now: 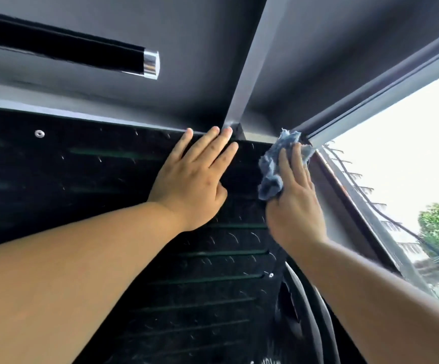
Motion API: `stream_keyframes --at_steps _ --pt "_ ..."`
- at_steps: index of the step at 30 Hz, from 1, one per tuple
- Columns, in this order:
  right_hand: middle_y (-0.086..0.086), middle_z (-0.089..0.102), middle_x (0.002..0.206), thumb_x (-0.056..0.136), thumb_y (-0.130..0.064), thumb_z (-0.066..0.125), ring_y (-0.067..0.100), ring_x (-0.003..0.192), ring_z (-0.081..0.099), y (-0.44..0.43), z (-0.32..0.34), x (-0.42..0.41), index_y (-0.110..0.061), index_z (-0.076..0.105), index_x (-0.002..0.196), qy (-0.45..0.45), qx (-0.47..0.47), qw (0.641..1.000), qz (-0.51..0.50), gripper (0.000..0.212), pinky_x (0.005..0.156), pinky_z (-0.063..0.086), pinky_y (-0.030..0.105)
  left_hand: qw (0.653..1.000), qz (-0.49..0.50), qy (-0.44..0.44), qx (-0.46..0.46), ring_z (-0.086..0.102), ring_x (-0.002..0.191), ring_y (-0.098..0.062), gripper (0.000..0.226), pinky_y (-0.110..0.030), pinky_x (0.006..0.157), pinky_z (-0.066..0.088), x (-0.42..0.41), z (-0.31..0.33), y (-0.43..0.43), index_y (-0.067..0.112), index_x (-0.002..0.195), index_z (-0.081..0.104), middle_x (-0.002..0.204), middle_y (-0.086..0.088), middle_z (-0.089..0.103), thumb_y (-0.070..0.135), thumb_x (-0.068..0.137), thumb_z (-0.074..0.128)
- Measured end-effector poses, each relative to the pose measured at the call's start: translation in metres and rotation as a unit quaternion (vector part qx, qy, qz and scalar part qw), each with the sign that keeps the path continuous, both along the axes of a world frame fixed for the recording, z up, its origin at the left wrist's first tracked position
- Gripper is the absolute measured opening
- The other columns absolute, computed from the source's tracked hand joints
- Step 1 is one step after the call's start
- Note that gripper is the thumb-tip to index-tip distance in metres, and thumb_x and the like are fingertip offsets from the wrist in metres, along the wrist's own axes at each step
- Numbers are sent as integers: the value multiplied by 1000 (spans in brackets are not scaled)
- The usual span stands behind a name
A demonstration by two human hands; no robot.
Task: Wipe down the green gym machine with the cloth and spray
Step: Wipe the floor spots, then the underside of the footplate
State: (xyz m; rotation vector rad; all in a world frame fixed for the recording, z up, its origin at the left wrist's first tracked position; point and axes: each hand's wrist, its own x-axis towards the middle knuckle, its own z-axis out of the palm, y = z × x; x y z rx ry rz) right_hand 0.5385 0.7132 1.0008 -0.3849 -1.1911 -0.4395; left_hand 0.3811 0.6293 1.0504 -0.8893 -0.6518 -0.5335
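Mid-wipe: the right hand (294, 206) presses the blue cloth (269, 181) flat-fingered on the slatted panel (213, 271). The left hand (192, 185) lies flat, fingers straight. Next probably calls for sweeping downward.

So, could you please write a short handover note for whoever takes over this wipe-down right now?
Left hand: flat with straight fingers, resting on the dark louvred panel near its top edge, holding nothing.
Right hand: fingers flat, pressing the blue cloth onto the panel's top right corner.
Spray: not in view.
Done: cannot tell how much has been wiped.
Left: probably the lower slats, where pale marks show.
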Motion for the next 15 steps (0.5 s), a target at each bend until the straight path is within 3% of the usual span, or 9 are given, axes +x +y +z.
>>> stream_keyframes --at_steps 3,5,8,12,15 --pt "-13 -33 154 95 -39 35 8 141 -31 20 -13 -24 -27 -17 152 -41 14 996 -79 78 112 -18 20 1000 7 0 30 12 147 -22 71 -46 118 0 0 1 17 10 150 25 160 -8 16 34 84 35" --pt "-10 -32 155 92 -48 23 11 142 -32 42 -26 -29 -26 -19 150 -69 23 987 -142 75 116 -19 25 999 10 1 50 9 148 -24 73 -47 119 2 -3 -4 29 9 151 20 160 -10 10 35 85 39" --pt "-10 -30 156 90 -45 15 9 143 -29 53 -15 -9 -29 -19 150 -55 46 979 -188 71 118 -17 29 997 3 13 75 12 147 -26 70 -48 119 5 -4 -6 40 8 150 23 160 -13 12 33 86 39" --pt "-6 -24 159 99 -35 23 10 145 -25 29 26 4 -28 -11 153 38 61 994 -84 64 118 -13 27 995 -8 30 90 14 147 -27 67 -50 119 7 -5 -3 42 8 150 25 159 -14 14 32 89 34" --pt "-2 -18 161 95 -33 26 13 147 -22 49 9 -18 -25 -7 154 23 91 993 -77 68 119 -12 25 995 -16 36 96 15 147 -26 66 -49 119 8 -5 -3 45 8 150 27 159 -13 16 30 88 35"
